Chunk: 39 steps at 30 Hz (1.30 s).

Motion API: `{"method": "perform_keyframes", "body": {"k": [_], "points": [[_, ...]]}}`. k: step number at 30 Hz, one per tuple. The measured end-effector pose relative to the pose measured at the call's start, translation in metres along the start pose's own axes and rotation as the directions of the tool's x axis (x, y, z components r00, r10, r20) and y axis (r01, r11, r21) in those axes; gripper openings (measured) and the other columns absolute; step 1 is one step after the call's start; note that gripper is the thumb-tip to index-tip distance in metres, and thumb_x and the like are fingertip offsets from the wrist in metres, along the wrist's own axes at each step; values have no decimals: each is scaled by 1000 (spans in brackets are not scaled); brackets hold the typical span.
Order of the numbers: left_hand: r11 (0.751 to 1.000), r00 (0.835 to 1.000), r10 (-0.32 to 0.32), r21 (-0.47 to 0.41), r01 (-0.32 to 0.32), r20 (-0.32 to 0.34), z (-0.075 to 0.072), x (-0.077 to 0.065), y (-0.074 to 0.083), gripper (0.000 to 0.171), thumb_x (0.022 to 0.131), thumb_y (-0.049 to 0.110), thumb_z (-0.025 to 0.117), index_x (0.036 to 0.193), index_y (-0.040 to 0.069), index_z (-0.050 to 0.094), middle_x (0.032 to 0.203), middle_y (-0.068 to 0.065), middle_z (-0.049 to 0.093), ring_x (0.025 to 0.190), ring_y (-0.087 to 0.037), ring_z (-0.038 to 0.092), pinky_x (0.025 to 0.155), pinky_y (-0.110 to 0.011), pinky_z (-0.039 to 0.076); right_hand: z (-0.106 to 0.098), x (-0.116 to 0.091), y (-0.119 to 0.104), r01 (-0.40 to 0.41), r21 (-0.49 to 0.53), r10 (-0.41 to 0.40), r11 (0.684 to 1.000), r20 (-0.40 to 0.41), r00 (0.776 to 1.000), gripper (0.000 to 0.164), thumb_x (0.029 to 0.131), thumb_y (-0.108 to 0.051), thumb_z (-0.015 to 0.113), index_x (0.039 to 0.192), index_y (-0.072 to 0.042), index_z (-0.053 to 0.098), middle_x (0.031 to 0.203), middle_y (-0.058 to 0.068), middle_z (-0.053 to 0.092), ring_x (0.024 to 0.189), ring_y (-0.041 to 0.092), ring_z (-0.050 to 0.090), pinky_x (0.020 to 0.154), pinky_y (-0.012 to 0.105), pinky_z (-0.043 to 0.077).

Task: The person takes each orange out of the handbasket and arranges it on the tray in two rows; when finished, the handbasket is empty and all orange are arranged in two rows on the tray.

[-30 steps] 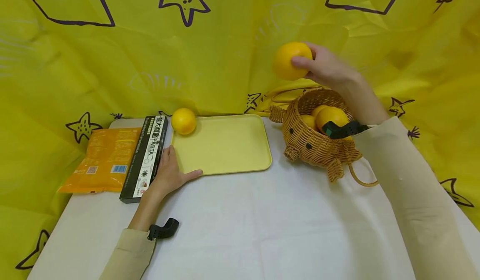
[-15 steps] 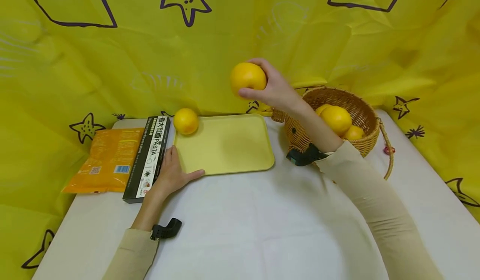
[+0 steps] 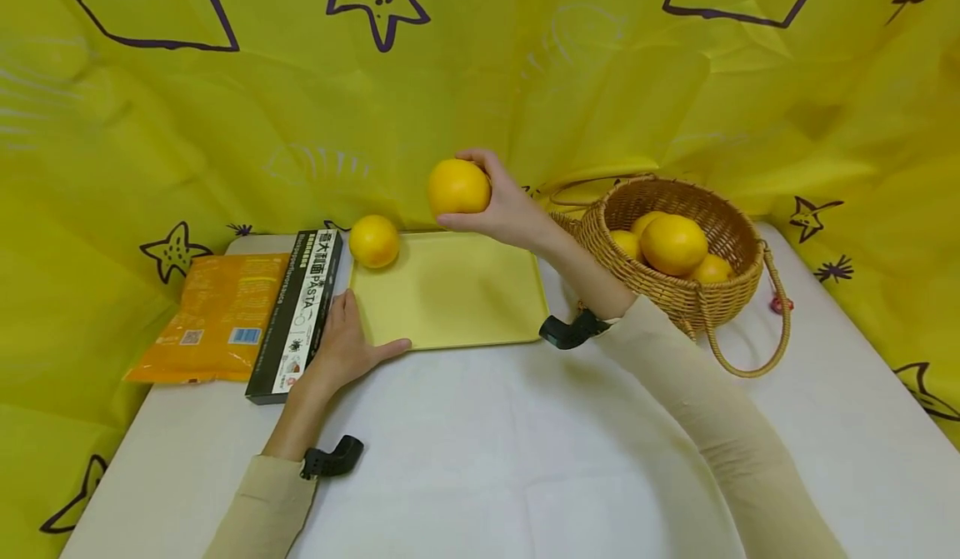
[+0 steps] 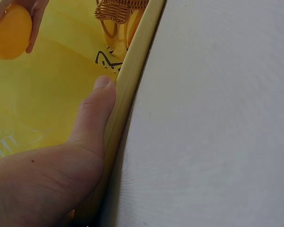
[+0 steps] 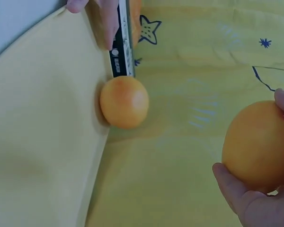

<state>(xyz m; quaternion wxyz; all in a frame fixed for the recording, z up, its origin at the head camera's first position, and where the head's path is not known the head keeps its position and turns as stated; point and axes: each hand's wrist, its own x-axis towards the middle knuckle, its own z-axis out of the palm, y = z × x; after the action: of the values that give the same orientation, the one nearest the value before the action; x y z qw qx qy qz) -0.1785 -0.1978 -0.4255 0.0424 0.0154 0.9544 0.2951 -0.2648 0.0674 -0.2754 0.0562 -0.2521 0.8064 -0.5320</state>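
My right hand grips an orange between thumb and fingers. It holds the fruit above the back edge of the pale yellow tray. A second orange sits in the tray's back left corner; the right wrist view also shows this corner orange by the rim. Around the tray's front left corner lies my left hand, fingers along the left side and thumb stretched along the front edge. In the left wrist view the thumb is straight against the tray's rim.
Right of the tray stands a wicker basket with several oranges inside and a looped handle. A black and white pasta box and an orange packet lie to the left. A yellow patterned cloth hangs behind.
My right hand has carried the orange left and down, from above the basket to above the tray's back edge. The left hand has stayed at the tray's corner.
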Motion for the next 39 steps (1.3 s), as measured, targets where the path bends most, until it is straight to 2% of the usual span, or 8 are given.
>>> {"method": "perform_keyframes", "body": {"k": [4, 8, 15, 20, 26, 32, 35, 39], "points": [[1000, 1000, 5, 0, -5, -2, -2, 0, -1, 129, 74, 52, 78, 151, -9, -7, 155, -32, 4, 144, -48, 12, 118, -58, 19, 9, 9, 4, -33, 17, 32, 999, 17, 999, 85, 80, -21, 78, 147, -17, 27, 142, 9, 40, 114, 26, 54, 92, 41, 51], [1000, 1000, 15, -4, -15, -13, -4, 1, -1, 129, 75, 51, 78, 150, -10, -6, 155, -33, 5, 144, -48, 12, 118, -58, 18, 19, 18, 12, -48, 25, 48, 999, 2, 999, 85, 77, -23, 80, 145, -15, 30, 141, 9, 42, 113, 25, 55, 92, 40, 52], [1000, 1000, 10, -7, -10, -7, -4, 0, -2, 130, 74, 53, 78, 151, -9, -6, 155, -33, 5, 144, -48, 12, 118, -59, 20, 41, 36, 37, -62, -89, 57, 994, -58, 997, 88, 73, -31, 83, 144, -12, 35, 140, 11, 46, 112, 25, 56, 93, 41, 51], [1000, 1000, 7, -3, -7, -12, -6, 0, -2, 130, 74, 54, 78, 151, -10, -6, 155, -33, 5, 144, -48, 12, 118, -58, 19, 57, 51, 53, -54, -148, 46, 988, -58, 997, 87, 74, -29, 82, 143, -5, 34, 138, 15, 46, 112, 27, 55, 94, 40, 50], [999, 997, 53, 1, -53, -52, -6, 6, -2, 128, 73, 52, 79, 150, -11, -1, 152, -33, 11, 141, -47, 18, 118, -56, 20, 67, 65, 65, -138, -127, 133, 982, -44, 990, 87, 75, -28, 78, 144, -6, 30, 139, 17, 41, 115, 29, 50, 96, 42, 48], [999, 998, 46, 2, -46, -40, -5, 11, 2, 129, 73, 55, 78, 150, -10, -2, 154, -33, 9, 142, -47, 17, 119, -56, 19, 72, 74, 76, -209, -130, 201, 969, -71, 977, 88, 74, -33, 80, 142, -7, 30, 140, 17, 36, 120, 29, 45, 100, 44, 44], [999, 999, 35, 7, -35, -30, -3, 8, 3, 129, 74, 54, 78, 150, -11, -3, 155, -33, 7, 144, -47, 15, 119, -56, 19, 77, 77, 84, -230, -119, 220, 966, -87, 972, 87, 74, -33, 81, 140, -6, 31, 139, 17, 36, 121, 30, 43, 103, 44, 42], [999, 999, 35, 3, -35, -29, -1, 2, 1, 129, 74, 52, 79, 149, -13, -2, 153, -34, 10, 142, -47, 17, 119, -56, 19, 86, 77, 93, -245, -104, 240, 964, -59, 969, 87, 75, -32, 80, 141, -4, 31, 142, 17, 36, 123, 30, 44, 104, 43, 42]]}}
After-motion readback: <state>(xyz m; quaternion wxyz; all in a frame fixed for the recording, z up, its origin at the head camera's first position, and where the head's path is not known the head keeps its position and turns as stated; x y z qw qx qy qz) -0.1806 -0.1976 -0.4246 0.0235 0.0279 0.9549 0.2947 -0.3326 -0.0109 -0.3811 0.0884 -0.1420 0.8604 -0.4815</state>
